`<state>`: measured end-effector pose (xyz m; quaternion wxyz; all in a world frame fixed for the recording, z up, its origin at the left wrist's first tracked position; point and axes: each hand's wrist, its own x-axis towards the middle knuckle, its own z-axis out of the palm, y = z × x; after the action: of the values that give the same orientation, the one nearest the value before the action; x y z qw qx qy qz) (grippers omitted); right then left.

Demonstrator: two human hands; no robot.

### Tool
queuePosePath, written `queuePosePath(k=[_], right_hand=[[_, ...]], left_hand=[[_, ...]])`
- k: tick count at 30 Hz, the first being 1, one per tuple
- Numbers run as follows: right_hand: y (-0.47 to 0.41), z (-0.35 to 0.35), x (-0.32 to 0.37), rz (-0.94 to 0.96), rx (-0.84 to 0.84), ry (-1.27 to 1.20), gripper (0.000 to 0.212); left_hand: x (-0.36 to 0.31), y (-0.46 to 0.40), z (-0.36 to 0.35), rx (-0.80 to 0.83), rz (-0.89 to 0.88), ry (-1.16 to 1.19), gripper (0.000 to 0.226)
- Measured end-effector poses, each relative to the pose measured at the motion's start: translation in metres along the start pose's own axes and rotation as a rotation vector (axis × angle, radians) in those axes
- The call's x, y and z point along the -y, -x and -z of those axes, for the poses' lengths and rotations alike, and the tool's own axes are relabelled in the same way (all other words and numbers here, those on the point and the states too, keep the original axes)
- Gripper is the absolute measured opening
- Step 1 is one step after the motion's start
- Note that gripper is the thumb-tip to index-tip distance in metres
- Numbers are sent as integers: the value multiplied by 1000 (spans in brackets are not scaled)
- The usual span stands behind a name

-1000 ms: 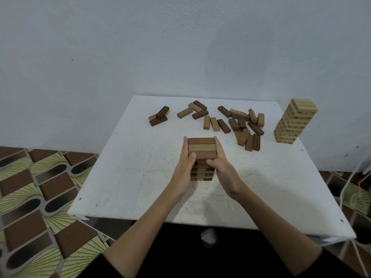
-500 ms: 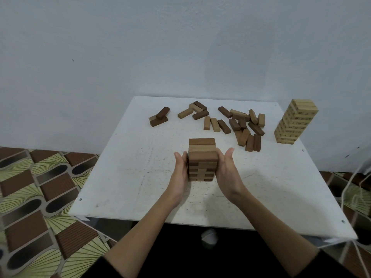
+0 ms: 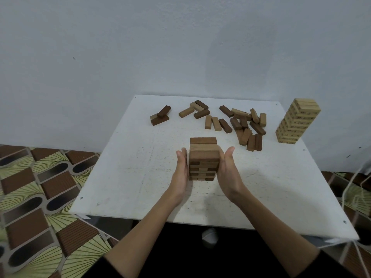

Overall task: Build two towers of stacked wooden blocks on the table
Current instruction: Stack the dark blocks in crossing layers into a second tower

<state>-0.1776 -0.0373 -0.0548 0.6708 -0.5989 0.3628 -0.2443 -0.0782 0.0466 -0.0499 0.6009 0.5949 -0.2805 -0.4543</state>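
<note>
Dark block tower (image 3: 203, 157) stands mid-table, both palms flat against its sides: left hand (image 3: 181, 173) at nine o'clock, right hand (image 3: 228, 173) at three, fingers straight, gripping nothing. Best squeeze evenly and gently to square the layers; the loose blocks (image 3: 241, 123) wait at one o'clock.

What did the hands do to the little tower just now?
Both hands slid down from the top layer and now press flat against the sides of the near tower: left hand, right hand. The loose blocks and far tower stayed put.
</note>
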Motion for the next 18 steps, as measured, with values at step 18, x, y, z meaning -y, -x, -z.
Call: queuePosePath(k=[18], right_hand=[[5,-6,23,34,35,-70,83]], left_hand=[[-15,8,-11,-41,-97,-140,50]])
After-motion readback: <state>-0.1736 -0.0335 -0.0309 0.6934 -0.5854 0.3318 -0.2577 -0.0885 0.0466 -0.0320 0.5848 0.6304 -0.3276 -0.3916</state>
